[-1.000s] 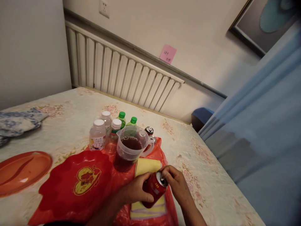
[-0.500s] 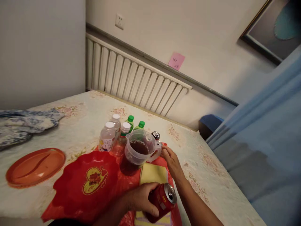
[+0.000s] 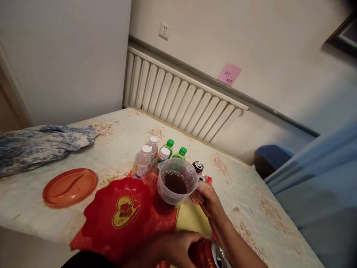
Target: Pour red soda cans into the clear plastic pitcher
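My left hand (image 3: pixel 180 247) is wrapped round a red soda can (image 3: pixel 205 255) at the bottom of the view; the can lies tilted, its opened top facing right. My right hand (image 3: pixel 208 199) is closed round the handle of a clear plastic jug (image 3: pixel 164 188), which holds dark brown liquid with bubbles on its surface. Beneath the jug and my left hand lies a yellow cloth (image 3: pixel 192 217). Just behind my right hand stand two opened cans, a dark one (image 3: pixel 198 166) and another (image 3: pixel 202 178) partly hidden.
Bottles with white caps (image 3: pixel 142 163) and green caps (image 3: pixel 182 152) stand behind the jug. A scalloped red tray (image 3: pixel 100 212) lies to its left, an orange lid (image 3: pixel 69 188) farther left. Crumpled floral fabric (image 3: pixel 55 143) covers the table's left side. Behind are a radiator (image 3: pixel 178 95) and a blue curtain (image 3: pixel 315 186).
My right hand has closed on the jug's handle, and the jug seems slightly raised and tilted. My left hand with the can sits lower in view. The whole view has shifted left.
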A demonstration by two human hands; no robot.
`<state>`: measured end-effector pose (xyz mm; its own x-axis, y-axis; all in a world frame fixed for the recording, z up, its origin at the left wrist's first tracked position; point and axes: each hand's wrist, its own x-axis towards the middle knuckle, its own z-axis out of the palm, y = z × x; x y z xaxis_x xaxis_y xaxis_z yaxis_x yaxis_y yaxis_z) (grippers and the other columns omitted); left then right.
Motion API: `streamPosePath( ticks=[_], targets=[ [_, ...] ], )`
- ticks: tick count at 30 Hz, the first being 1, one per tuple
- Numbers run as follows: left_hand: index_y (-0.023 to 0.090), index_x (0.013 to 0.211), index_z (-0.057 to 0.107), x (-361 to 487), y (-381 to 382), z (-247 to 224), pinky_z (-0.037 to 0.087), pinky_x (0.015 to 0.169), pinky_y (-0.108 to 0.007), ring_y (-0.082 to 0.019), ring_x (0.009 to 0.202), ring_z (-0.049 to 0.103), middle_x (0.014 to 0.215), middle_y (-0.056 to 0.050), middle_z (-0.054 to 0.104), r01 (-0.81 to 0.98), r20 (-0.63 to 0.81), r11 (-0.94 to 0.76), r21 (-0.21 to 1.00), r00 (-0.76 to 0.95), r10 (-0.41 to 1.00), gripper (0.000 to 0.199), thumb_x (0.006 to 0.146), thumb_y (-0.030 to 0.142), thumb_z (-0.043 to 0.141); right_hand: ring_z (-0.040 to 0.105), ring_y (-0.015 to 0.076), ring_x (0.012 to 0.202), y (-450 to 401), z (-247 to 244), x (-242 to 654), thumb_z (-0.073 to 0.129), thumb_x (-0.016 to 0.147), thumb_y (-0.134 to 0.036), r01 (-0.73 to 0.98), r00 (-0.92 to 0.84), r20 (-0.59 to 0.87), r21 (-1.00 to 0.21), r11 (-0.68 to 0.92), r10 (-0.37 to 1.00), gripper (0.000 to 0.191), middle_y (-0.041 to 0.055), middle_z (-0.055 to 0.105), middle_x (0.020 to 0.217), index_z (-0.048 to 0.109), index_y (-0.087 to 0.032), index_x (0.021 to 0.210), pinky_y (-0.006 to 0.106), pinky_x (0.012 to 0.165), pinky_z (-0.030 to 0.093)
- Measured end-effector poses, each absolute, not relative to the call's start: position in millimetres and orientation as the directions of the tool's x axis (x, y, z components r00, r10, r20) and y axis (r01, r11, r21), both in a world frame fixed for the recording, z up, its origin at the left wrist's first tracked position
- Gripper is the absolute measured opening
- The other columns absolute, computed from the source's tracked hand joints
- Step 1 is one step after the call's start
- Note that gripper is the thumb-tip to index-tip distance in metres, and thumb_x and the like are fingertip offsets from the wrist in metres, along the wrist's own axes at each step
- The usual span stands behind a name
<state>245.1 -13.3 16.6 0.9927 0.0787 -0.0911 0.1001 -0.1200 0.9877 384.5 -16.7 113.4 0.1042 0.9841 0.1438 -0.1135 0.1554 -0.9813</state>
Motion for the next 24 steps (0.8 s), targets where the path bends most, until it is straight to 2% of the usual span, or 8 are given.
streamPosePath(
  ticks=[6,11,14,17,21,24],
  targets=[
    [0.022,0.118,0.065,247,-14,13,0.05,0.066,-0.032,-0.028,0.086,0.063,0.103,-0.002,0.068,0.058,-0.051,-0.143,0.988,0.997,0.055,0.075,0.049,0.044,0.084,0.021,0.0106,0.045,-22,136,371,0.063,0.078,-0.048,-0.094,0.278,0.124,-0.983,0.155,0.953,0.041,-0.0088,0.022,0.047,0.041,-0.025,0.053,0.029,0.049,0.031],
    [0.024,0.119,0.065,243,-12,18,0.05,0.064,-0.031,-0.025,0.083,0.064,0.103,-0.002,0.068,0.075,-0.065,-0.199,0.977,0.996,0.06,0.076,0.049,0.047,0.086,0.019,0.0097,0.045,-41,174,377,0.062,0.07,-0.048,0.019,0.456,0.147,-0.988,0.156,0.878,0.038,-0.0085,0.021,0.047,0.038,-0.025,0.052,0.027,0.043,0.027],
    [0.025,0.117,0.066,240,-11,24,0.05,0.064,-0.029,-0.025,0.083,0.064,0.101,0.0,0.068,0.102,-0.089,-0.197,0.975,0.993,0.071,0.077,0.046,0.044,0.088,0.026,0.0105,0.045,-58,202,390,0.061,0.07,-0.042,0.105,0.546,0.191,-0.982,0.16,0.816,0.035,-0.0074,0.025,0.048,0.039,-0.024,0.05,0.027,0.044,0.032],
    [0.025,0.116,0.066,236,-10,32,0.051,0.066,-0.03,-0.026,0.088,0.064,0.101,0.001,0.069,0.105,-0.097,-0.103,0.989,0.992,0.086,0.077,0.042,0.035,0.089,0.034,0.012,0.046,-77,231,407,0.061,0.071,-0.04,0.191,0.599,0.238,-0.97,0.151,0.765,0.032,-0.0056,0.032,0.047,0.043,-0.024,0.05,0.028,0.047,0.036],
    [0.024,0.117,0.064,231,-4,39,0.052,0.073,-0.031,-0.027,0.094,0.065,0.105,-0.002,0.069,0.055,-0.061,0.052,0.997,0.988,0.14,0.078,0.043,0.024,0.087,0.031,0.0106,0.044,-109,261,423,0.062,0.07,-0.034,0.252,0.66,0.265,-0.96,0.125,0.703,0.027,-0.0065,0.031,0.046,0.046,-0.023,0.052,0.027,0.044,0.031],
    [0.023,0.123,0.059,228,3,42,0.052,0.07,-0.031,-0.026,0.093,0.065,0.109,-0.004,0.069,-0.021,-0.012,0.158,0.987,0.978,0.207,0.078,0.048,0.018,0.082,0.029,0.0096,0.045,-137,273,427,0.062,0.072,-0.03,0.268,0.722,0.265,-0.959,0.094,0.639,0.026,-0.0067,0.032,0.049,0.045,-0.022,0.054,0.025,0.043,0.028]
  ],
)
